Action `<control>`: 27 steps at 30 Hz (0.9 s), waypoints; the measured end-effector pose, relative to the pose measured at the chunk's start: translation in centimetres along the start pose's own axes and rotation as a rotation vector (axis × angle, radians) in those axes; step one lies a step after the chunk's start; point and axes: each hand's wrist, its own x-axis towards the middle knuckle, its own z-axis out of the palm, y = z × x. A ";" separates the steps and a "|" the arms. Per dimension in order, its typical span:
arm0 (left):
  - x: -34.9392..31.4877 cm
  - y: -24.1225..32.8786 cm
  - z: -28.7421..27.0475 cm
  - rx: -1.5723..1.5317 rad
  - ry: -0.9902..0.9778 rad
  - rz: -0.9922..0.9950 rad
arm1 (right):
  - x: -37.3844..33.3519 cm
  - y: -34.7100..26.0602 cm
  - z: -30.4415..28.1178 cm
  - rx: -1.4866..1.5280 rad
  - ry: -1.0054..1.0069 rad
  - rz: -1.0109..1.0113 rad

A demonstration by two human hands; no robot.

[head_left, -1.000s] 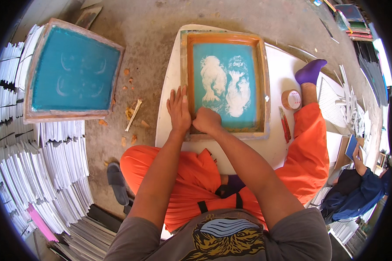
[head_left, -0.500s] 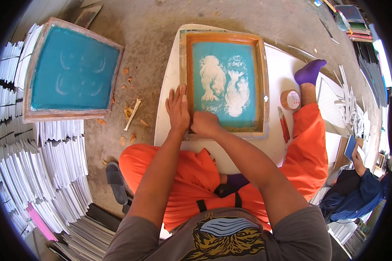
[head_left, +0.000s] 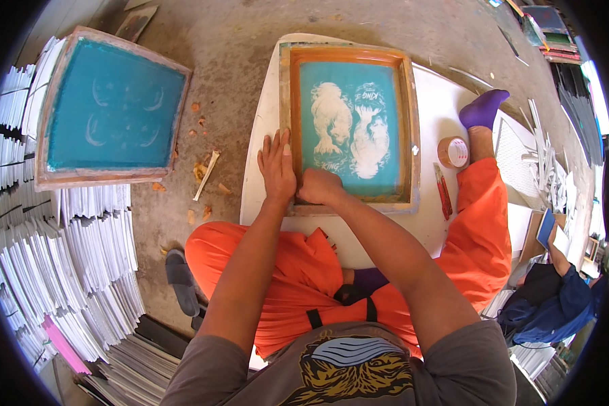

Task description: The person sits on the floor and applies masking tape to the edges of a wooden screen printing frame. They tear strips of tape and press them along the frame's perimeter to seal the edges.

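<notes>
A screen-printing frame (head_left: pixel 407 122) with brown tape round its inner edges lies on a white board (head_left: pixel 256 159) before me. Its teal mesh (head_left: pixel 354 71) carries two pale animal figures. My left hand (head_left: pixel 276 166) rests flat along the frame's left side near the lower corner, fingers stretched upward. Beside it, my right hand (head_left: pixel 320 186) is closed in a fist at the lower left inside corner, against the taped edge. Whatever it may hold is hidden by the fingers. A roll of brown tape (head_left: pixel 453 152) and a red utility knife (head_left: pixel 443 193) lie right of the frame.
Another teal screen (head_left: pixel 118 101) leans on tall paper stacks (head_left: pixel 68 250) at the left. A dark sandal (head_left: pixel 181 281) and orange scraps (head_left: pixel 199 172) lie on the concrete floor. At the right, a person in dark blue (head_left: pixel 548 301) sits near white paper strips (head_left: pixel 545 152).
Both hands keep their places at the frame's lower left corner. The frame and the things right of it appear shifted very slightly up and right in the picture.
</notes>
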 end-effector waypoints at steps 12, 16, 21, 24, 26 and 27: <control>0.0 0.0 0.2 -0.029 0.000 0.002 | 0.0 0.0 -0.9 -0.075 0.047 -0.032; -0.1 0.1 0.1 -0.020 -0.004 0.013 | 0.2 -0.3 -0.7 -0.109 0.047 -0.004; -0.1 0.0 0.0 0.005 -0.018 0.003 | -1.2 -0.6 -0.3 -0.153 0.135 -0.042; -0.1 0.1 -0.1 -0.008 -0.012 0.008 | -0.3 -0.1 -1.7 -0.087 0.328 0.002; 0.0 0.3 0.0 0.010 -0.025 0.010 | 0.2 1.4 -4.8 0.037 0.432 0.046; 0.0 0.3 0.1 0.018 -0.027 0.008 | -0.6 1.8 -6.4 0.087 0.459 0.059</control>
